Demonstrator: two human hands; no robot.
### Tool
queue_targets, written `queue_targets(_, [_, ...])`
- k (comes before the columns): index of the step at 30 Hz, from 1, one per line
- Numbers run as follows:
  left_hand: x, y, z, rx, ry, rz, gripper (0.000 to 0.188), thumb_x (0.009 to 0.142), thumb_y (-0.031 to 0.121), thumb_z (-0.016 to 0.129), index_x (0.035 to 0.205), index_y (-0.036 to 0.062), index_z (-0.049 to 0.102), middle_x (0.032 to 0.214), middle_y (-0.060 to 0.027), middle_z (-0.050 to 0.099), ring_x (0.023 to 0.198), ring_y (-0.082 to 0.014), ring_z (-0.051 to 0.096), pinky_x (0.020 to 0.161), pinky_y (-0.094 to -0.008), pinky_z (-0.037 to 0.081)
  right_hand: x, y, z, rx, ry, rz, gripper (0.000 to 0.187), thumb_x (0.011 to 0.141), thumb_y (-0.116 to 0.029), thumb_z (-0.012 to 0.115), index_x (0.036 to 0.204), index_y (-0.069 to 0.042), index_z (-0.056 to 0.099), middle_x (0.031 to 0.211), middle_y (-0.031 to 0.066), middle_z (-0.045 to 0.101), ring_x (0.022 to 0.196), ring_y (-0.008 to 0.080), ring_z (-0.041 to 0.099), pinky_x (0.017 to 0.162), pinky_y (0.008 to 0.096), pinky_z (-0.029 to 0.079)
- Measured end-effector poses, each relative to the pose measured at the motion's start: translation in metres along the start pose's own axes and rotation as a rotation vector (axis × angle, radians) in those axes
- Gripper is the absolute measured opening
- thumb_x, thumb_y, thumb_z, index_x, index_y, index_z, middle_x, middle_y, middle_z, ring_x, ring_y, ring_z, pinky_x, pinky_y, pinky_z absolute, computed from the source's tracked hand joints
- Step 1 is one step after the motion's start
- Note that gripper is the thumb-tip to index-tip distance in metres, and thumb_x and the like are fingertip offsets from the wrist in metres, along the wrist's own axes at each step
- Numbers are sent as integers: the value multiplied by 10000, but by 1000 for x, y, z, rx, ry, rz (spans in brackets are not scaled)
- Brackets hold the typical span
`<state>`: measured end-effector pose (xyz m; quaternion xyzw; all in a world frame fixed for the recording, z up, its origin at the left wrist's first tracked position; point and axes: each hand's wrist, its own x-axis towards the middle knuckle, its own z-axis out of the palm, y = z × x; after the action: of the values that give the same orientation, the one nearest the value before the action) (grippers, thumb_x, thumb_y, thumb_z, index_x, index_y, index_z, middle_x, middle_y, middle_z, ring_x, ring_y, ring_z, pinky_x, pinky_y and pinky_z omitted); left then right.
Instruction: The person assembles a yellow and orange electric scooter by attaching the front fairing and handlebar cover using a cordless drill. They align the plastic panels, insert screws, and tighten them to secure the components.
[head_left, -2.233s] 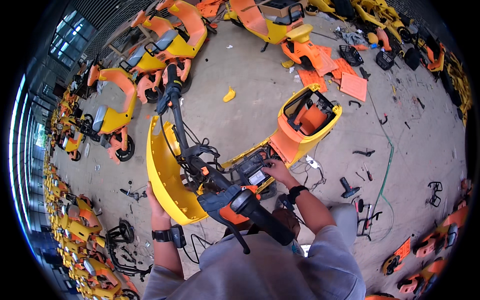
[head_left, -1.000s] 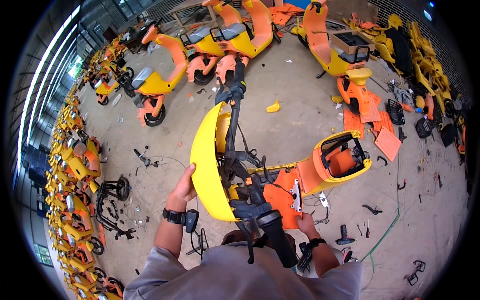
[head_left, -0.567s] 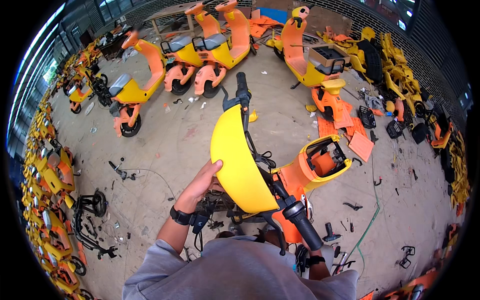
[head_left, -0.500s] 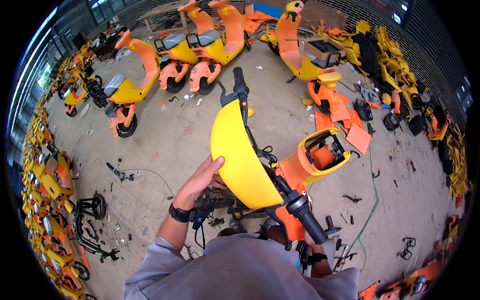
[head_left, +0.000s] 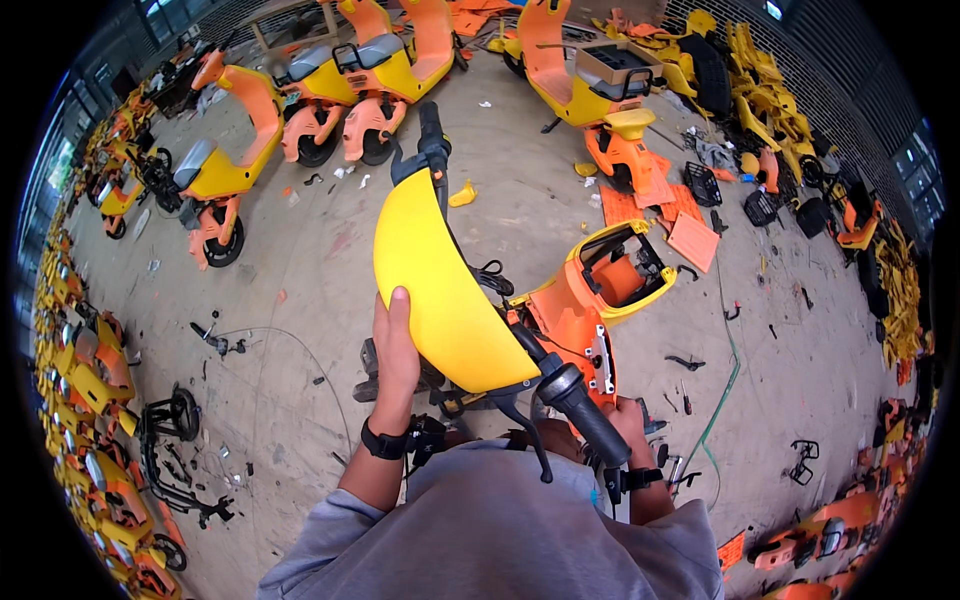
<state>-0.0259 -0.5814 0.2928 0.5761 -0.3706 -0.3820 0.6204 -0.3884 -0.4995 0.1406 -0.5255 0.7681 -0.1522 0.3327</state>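
Note:
An electric scooter's yellow front cover [head_left: 445,290] curves below me, with black handlebar grips at its far and near ends. My left hand [head_left: 397,345] holds the cover's left side, thumb flat on its outer face; the other fingers are mostly hidden beneath. At the lower edge of the scooter's orange body panel [head_left: 560,318], beyond the near handlebar grip [head_left: 596,420], is my right hand [head_left: 628,425]. Its fingers are curled, and what they hold is hidden. A silver slotted bracket [head_left: 601,362] lies against the orange panel, just above that hand. A brake lever [head_left: 530,440] hangs near my shirt.
Yellow-and-orange scooters [head_left: 225,160] stand ahead; others line the left side. Yellow panels [head_left: 765,90] are heaped far right. A black frame [head_left: 165,460], a green hose [head_left: 728,395], a screwdriver [head_left: 686,398] and loose parts lie on the concrete floor.
The scooter front has shifted left and slightly up in view. My left hand has turned more upright along the cover. My right hand has risen to the orange panel's edge, and the silver bracket now shows.

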Motion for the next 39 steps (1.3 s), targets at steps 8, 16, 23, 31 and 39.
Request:
queue_targets(8, [-10,37,9,432,117,84,591,960,291,521,1415,-41,339,1233,-212,491,1113,-261,526,973,-353,401,67,-50,-63,10,-62,-308,253,792,-166,529,833,51,651,693,272,594,684,409,618,652,451,482])
queue_targets(16, [-35,64,40,1051,-94,318,620,902,302,589,1418,28,383,1515,-273,203,1422,-426,164,1140,-475,184,130,-104,-109,-171,48,-624,179,766,-122,554,841,20,634,698,270,611,681,431,616,652,510,492])
queue_targets(23, [-30,108,72,1102,-460,283,610,851,257,674,1365,28,440,1499,-210,294,1435,-334,202,1151,-438,172,142,-168,-159,-232,150,-951,165,741,-83,567,869,9,615,627,208,613,586,382,621,553,469,490])
queue_targets(31, [-8,109,88,525,-323,27,304,937,138,577,1191,-29,570,1107,-89,637,977,-151,611,923,-302,464,117,-205,-176,-182,198,-1154,355,682,-44,581,1029,13,629,627,182,598,569,353,609,524,425,473])
queue_targets(39, [21,124,160,56,-434,-512,393,941,255,599,1119,-91,553,990,-177,656,912,-225,668,798,-352,580,91,-224,-178,-105,308,-1325,423,632,-10,624,1050,45,654,623,129,603,535,279,609,482,367,464])
